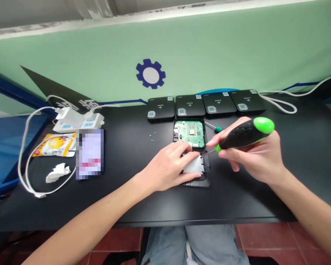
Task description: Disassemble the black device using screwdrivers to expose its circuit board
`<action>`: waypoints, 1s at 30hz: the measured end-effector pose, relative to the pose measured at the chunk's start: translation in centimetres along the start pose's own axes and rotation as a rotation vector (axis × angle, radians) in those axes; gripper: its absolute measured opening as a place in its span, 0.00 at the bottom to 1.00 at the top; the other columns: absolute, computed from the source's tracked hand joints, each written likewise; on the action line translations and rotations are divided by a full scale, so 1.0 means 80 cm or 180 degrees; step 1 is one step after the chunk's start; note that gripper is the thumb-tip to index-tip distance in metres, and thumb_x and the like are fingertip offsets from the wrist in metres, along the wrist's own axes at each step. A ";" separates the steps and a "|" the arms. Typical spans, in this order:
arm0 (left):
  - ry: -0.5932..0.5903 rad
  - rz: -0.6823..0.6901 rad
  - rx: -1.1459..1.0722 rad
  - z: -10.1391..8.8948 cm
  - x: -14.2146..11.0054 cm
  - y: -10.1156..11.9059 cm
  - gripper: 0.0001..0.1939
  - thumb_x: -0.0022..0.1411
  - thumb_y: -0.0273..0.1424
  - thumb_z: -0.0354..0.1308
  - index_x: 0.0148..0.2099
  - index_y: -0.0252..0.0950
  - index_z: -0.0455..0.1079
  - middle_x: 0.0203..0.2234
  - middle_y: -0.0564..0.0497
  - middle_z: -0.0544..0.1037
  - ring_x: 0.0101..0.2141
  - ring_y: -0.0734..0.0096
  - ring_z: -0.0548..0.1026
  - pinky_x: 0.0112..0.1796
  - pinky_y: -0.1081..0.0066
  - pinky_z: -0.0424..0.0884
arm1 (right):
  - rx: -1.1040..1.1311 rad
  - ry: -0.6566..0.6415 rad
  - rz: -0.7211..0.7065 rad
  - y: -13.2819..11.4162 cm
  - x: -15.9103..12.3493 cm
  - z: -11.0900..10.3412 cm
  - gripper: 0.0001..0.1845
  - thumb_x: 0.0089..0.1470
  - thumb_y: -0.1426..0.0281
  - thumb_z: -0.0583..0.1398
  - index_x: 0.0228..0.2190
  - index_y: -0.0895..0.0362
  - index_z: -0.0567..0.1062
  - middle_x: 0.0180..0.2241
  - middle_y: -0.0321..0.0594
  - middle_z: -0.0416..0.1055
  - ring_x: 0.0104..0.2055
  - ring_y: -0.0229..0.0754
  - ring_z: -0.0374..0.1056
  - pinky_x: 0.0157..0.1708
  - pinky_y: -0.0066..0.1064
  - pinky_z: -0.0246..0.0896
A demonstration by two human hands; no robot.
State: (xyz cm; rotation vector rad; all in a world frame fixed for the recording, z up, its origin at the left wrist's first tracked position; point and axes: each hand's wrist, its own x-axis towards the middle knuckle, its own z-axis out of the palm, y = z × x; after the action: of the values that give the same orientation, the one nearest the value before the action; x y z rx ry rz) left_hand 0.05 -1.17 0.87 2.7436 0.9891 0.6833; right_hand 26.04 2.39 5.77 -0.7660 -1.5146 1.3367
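Observation:
My right hand [245, 158] is wrapped round a screwdriver [239, 135] with a black and green handle. Its thin shaft points down and left, and the tip meets the right edge of a silver metal plate [194, 165] near a corner. That plate lies on a black cover [201, 183] on the table. Fingers stretched, my left hand [172, 163] presses on the plate from the left. Just beyond is an opened black box with a green circuit board [189, 131]. A second, smaller screwdriver [217, 129] with a green handle lies right of the box.
Several closed black boxes [190, 105] stand in a row at the back. Small screws [152, 138] lie left of the circuit board. On the left are a phone [90, 154], a power strip [92, 124], a yellow packet [55, 145], crumpled tissue [57, 172] and white cables [26, 180].

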 end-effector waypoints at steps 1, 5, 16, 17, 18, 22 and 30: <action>-0.0010 -0.0005 0.0002 0.000 0.000 0.000 0.24 0.81 0.47 0.62 0.63 0.30 0.76 0.47 0.38 0.79 0.45 0.52 0.78 0.46 0.55 0.81 | 0.0022 -0.0031 0.0019 -0.001 0.001 0.000 0.17 0.49 0.77 0.80 0.39 0.53 0.84 0.42 0.42 0.89 0.22 0.38 0.76 0.11 0.25 0.68; -0.0009 -0.0010 0.0000 0.000 -0.001 0.000 0.24 0.81 0.46 0.62 0.63 0.30 0.76 0.48 0.38 0.79 0.45 0.52 0.79 0.46 0.55 0.81 | 0.0068 -0.0126 0.0057 -0.002 0.002 0.000 0.12 0.55 0.77 0.77 0.40 0.54 0.85 0.42 0.43 0.89 0.16 0.33 0.69 0.12 0.25 0.69; 0.0002 -0.0011 -0.0008 0.001 -0.001 0.000 0.24 0.82 0.46 0.62 0.63 0.30 0.76 0.48 0.38 0.79 0.45 0.52 0.78 0.46 0.55 0.81 | 0.0050 -0.0144 0.0012 0.008 0.001 -0.003 0.13 0.58 0.76 0.75 0.44 0.50 0.88 0.43 0.40 0.89 0.20 0.33 0.72 0.14 0.25 0.71; 0.0007 -0.0007 -0.0012 0.001 -0.001 0.000 0.24 0.81 0.46 0.62 0.63 0.30 0.76 0.48 0.38 0.79 0.45 0.52 0.78 0.46 0.55 0.81 | 0.0048 -0.0148 0.0004 0.009 0.001 -0.003 0.13 0.58 0.76 0.75 0.44 0.51 0.87 0.42 0.40 0.89 0.19 0.32 0.71 0.14 0.24 0.71; 0.0014 -0.0005 -0.0016 0.001 -0.001 0.000 0.24 0.81 0.46 0.62 0.63 0.30 0.76 0.48 0.38 0.79 0.45 0.52 0.78 0.46 0.55 0.81 | 0.0047 -0.0149 -0.0005 0.008 0.001 -0.003 0.13 0.58 0.77 0.75 0.44 0.51 0.87 0.42 0.40 0.89 0.19 0.31 0.70 0.14 0.24 0.71; 0.0007 -0.0010 -0.0011 0.001 -0.002 0.000 0.24 0.82 0.47 0.61 0.63 0.31 0.76 0.48 0.38 0.79 0.45 0.52 0.79 0.47 0.55 0.81 | 0.0033 -0.0152 -0.0051 0.006 0.000 -0.004 0.12 0.59 0.76 0.75 0.44 0.54 0.86 0.42 0.43 0.89 0.18 0.31 0.70 0.14 0.25 0.71; -0.0008 -0.0027 -0.0002 0.000 -0.001 0.001 0.24 0.81 0.46 0.62 0.63 0.31 0.76 0.47 0.38 0.79 0.45 0.53 0.79 0.48 0.55 0.82 | -0.0038 -0.0152 -0.0091 0.004 0.000 -0.003 0.11 0.59 0.74 0.76 0.43 0.53 0.87 0.41 0.41 0.88 0.18 0.31 0.69 0.15 0.26 0.71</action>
State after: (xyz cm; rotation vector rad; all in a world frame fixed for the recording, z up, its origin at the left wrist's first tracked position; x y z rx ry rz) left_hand 0.04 -1.29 0.83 2.7373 0.9994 0.6786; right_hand 26.20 2.54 5.47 -0.7218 -1.5669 1.3343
